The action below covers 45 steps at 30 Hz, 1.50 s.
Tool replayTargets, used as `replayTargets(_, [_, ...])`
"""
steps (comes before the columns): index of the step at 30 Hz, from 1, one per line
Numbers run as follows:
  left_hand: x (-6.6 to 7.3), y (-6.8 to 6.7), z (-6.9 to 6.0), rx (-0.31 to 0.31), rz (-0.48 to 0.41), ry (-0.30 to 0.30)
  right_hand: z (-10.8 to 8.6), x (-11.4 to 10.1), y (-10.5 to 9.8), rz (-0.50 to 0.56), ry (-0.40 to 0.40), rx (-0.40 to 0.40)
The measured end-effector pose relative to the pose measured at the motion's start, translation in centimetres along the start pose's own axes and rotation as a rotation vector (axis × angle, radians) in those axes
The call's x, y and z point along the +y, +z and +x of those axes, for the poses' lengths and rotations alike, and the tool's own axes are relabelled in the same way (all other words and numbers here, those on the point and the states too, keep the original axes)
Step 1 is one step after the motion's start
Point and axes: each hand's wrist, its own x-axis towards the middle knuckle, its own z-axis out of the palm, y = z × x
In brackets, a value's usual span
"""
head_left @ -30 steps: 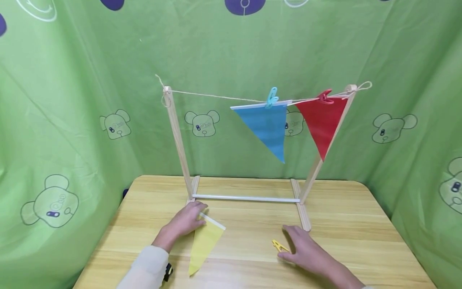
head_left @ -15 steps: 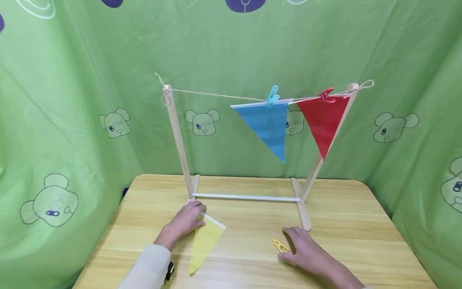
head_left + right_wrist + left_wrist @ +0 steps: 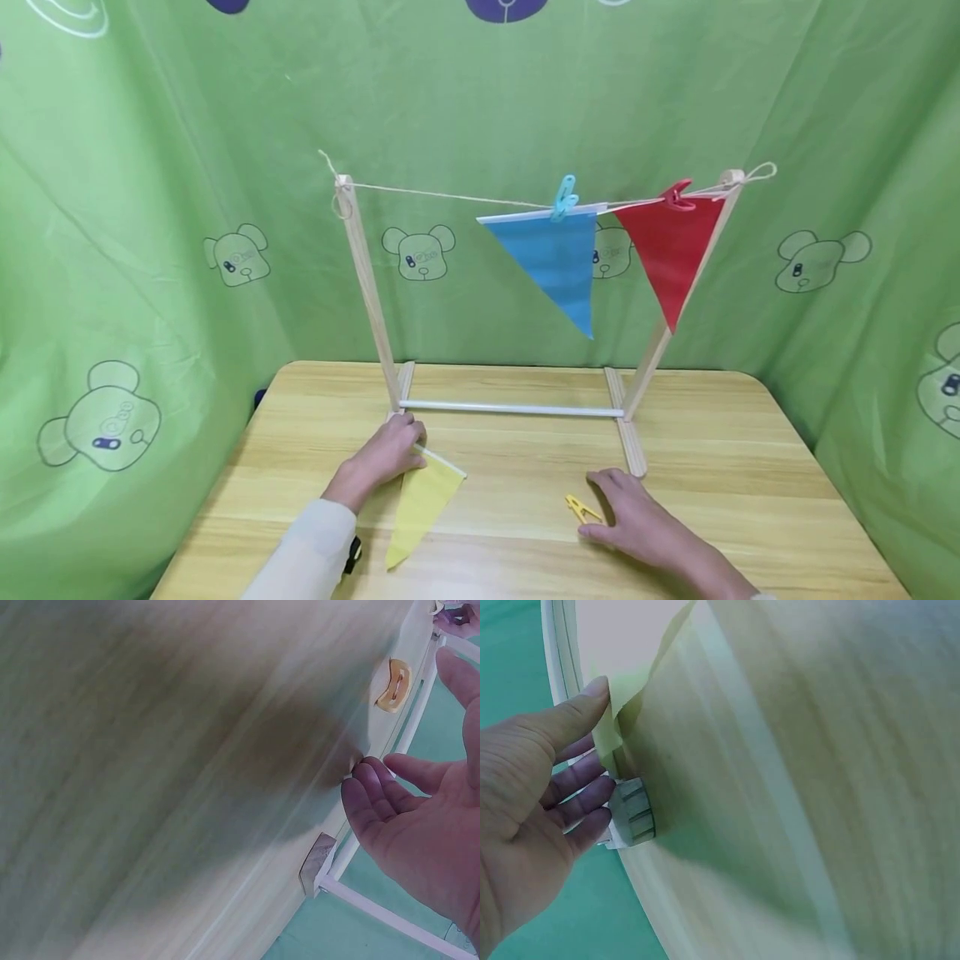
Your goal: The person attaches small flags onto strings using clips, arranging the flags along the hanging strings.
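Yellow pennant (image 3: 423,512) held, yellow clip (image 3: 581,509) loose

By the wooden stand's (image 3: 368,292) left foot (image 3: 407,382), the left hand (image 3: 386,450) pinches the pennant's hem corner, its long axis pointing away from the stand. In front of the stand's right foot (image 3: 631,446), the clip lies at the mouth of the nearer right hand's (image 3: 641,521) parted fingers, its narrow end slanting standward; contact is unclear.

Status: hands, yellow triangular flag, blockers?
Left hand pinches top corner of yellow triangular flag. Right hand open beside yellow plastic clothespin, not gripping. Nothing seen blocking either hand.
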Motion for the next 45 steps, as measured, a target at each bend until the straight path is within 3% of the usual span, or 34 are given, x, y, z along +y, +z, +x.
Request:
replayTargets(11, [0.1, -0.7, 0.4, -0.090, -0.016, -0.051, 0.2, 0.0, -0.2, 0.001, 0.001, -0.009])
replayTargets(15, [0.2, -0.6, 0.4, -0.078, 0.009, -0.018, 0.3, 0.0, -0.2, 0.002, 0.008, -0.004])
replayTargets(21, [0.6, -0.1, 0.4, -0.007, 0.039, 0.058, 0.1, -0.2, 0.0, 0.012, 0.030, 0.006])
replayTargets(25, [1.0, -0.1, 0.2, 0.030, 0.011, 0.094, 0.0, -0.3, 0.4, 0.048, 0.024, -0.017])
replayTargets(31, [1.5, -0.5, 0.1, 0.033, -0.066, 0.095, 0.0, -0.1, 0.7, 0.093, -0.008, -0.056])
replayTargets(36, [1.2, -0.4, 0.0, 0.004, -0.194, 0.053, -0.1, 0.1, 0.8, 0.105, -0.012, -0.072])
replayTargets(41, [1.0, -0.3, -0.2, -0.013, -0.461, -0.077, -0.1, 0.1, 0.9, 0.092, -0.016, -0.070])
replayTargets(45, [0.7, -0.1, -0.5, 0.029, -0.605, -0.164, -0.2, 0.1, 1.0, 0.083, -0.014, -0.058])
